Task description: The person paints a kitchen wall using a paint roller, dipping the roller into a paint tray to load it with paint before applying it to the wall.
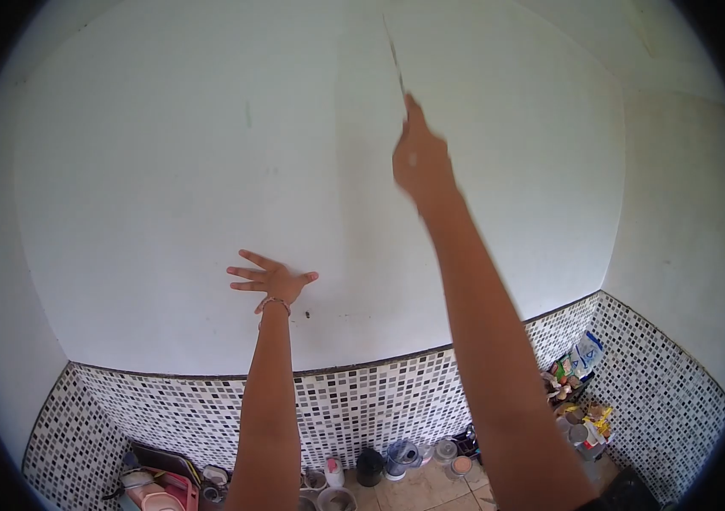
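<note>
While my left hand lies splayed open on the wall, my right hand grips a thin blade overhead; progress: I log no worked patch.

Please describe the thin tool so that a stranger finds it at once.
On the white wall above the mosaic tiles, the right hand reaches highest. The thin tool sticks up from it, the only slim dark line there.
</note>
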`<action>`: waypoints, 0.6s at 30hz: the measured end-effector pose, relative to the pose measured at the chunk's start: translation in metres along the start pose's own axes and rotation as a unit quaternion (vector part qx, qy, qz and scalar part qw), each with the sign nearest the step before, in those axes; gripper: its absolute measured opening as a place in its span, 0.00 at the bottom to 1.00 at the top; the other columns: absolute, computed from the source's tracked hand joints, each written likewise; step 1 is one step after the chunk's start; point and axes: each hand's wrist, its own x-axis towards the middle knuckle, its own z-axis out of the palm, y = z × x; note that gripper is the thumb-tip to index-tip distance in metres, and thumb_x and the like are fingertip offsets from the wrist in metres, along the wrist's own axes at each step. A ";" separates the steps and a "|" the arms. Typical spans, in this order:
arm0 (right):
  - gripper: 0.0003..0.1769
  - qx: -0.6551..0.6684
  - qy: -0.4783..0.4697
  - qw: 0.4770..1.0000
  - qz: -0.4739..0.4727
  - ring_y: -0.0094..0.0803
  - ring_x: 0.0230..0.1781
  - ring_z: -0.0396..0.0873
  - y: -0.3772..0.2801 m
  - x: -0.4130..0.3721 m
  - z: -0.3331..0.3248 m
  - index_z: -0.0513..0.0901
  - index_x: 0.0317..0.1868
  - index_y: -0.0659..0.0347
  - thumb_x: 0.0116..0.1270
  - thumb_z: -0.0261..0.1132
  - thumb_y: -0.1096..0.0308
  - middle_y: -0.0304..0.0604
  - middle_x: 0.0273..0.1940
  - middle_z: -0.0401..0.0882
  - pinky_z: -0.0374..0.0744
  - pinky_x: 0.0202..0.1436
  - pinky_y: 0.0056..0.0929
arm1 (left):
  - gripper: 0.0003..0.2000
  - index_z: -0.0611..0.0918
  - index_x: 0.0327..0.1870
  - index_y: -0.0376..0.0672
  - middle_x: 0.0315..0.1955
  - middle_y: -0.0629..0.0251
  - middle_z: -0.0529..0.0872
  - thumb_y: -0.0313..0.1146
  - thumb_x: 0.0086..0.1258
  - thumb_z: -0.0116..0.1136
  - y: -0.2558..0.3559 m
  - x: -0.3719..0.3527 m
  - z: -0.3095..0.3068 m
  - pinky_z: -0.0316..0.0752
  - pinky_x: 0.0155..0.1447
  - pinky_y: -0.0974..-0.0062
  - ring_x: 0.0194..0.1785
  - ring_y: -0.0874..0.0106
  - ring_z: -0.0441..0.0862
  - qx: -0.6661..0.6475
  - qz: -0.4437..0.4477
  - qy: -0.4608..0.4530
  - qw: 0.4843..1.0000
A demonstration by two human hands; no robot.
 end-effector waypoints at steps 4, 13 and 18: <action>0.28 0.004 -0.093 0.992 0.082 0.49 0.20 0.76 0.015 -0.121 -0.004 0.52 0.76 0.43 0.78 0.43 0.64 0.52 0.20 0.74 0.75 0.30 0.47 | 0.79 0.14 0.64 0.32 0.60 0.21 0.09 0.55 0.41 0.80 -0.009 0.008 0.004 0.12 0.61 0.27 0.60 0.24 0.02 -0.011 0.048 -0.010 0.999; 0.28 -0.011 -0.108 0.991 0.073 0.50 0.27 0.81 0.012 -0.082 -0.012 0.52 0.76 0.41 0.78 0.43 0.61 0.55 0.25 0.77 0.77 0.35 0.49 | 0.79 0.14 0.64 0.31 0.60 0.21 0.09 0.56 0.40 0.80 -0.006 0.004 0.000 0.14 0.61 0.26 0.60 0.24 0.03 -0.003 0.035 -0.016 0.999; 0.26 -0.053 -0.009 0.999 -0.006 0.55 0.31 0.80 -0.018 0.026 -0.002 0.58 0.74 0.43 0.76 0.45 0.63 0.61 0.35 0.80 0.81 0.41 0.48 | 0.79 0.14 0.63 0.30 0.60 0.20 0.10 0.57 0.40 0.79 -0.009 0.009 0.004 0.14 0.60 0.25 0.60 0.23 0.03 0.010 0.041 -0.015 0.999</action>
